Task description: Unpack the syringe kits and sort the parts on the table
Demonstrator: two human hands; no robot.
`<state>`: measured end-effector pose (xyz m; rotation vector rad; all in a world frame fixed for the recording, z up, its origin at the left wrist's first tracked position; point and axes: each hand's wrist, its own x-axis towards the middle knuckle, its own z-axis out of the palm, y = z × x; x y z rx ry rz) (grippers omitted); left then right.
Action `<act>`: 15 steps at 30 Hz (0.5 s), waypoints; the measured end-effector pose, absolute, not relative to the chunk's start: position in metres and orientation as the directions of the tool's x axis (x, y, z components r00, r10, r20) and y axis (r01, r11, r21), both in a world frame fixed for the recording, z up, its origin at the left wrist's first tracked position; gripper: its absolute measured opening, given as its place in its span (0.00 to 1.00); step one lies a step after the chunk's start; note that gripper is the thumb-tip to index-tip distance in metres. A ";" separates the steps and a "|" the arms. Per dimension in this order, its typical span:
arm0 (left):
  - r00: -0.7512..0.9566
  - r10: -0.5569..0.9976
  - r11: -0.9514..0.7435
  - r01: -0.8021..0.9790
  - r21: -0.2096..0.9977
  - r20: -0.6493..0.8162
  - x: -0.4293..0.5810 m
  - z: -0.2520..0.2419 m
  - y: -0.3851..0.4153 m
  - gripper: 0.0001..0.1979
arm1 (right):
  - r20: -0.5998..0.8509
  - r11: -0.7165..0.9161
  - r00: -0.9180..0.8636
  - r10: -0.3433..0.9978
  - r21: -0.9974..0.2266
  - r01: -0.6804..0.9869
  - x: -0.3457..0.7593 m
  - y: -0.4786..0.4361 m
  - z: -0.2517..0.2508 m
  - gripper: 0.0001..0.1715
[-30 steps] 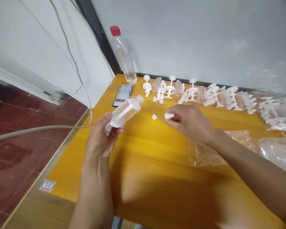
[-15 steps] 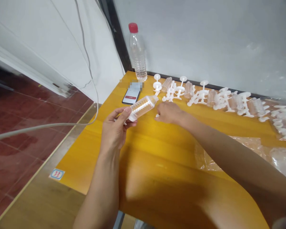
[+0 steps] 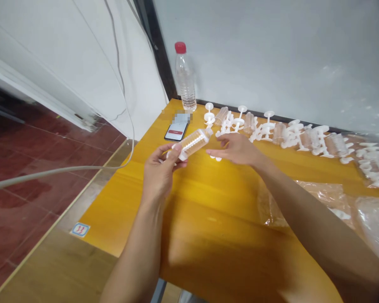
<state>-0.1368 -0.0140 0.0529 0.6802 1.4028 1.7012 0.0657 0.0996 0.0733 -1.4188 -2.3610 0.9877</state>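
My left hand is closed around the white flanged end of a clear plastic syringe barrel, thick like an icing syringe. The barrel is tilted, its ribbed body and narrow tip pointing up and to the right. Just beyond that tip, my right hand is low over the table, its fingers apart with nothing seen between them. Small white plastic parts lie under its fingertips, partly hidden. Behind the right hand stands a row of white plungers and clear barrels, with small white pieces among them.
A phone with a lit screen lies left of the row, below a red-capped water bottle. Clear plastic bags rest at the right of the yellow table. A white cable hangs at the left.
My right hand's fingers have parted and the hand has drawn back to the right, uncovering small white parts. The left hand still holds the barrel. The view has shifted slightly.
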 end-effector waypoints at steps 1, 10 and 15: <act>-0.509 0.858 -0.064 -0.232 0.971 -0.066 -0.131 0.053 -0.015 0.26 | -0.166 0.193 -0.506 0.846 -0.791 0.581 0.069 0.095 0.078 0.34; -0.304 0.904 0.203 -0.315 0.927 -0.301 -0.104 0.057 -0.027 0.28 | -0.240 -0.301 -0.486 0.841 -0.952 -0.051 0.106 0.066 0.095 0.16; -0.455 0.847 0.130 -0.322 0.938 -0.274 -0.135 0.046 -0.038 0.30 | -0.239 -0.228 -0.235 0.942 -0.971 0.073 0.125 0.082 0.097 0.21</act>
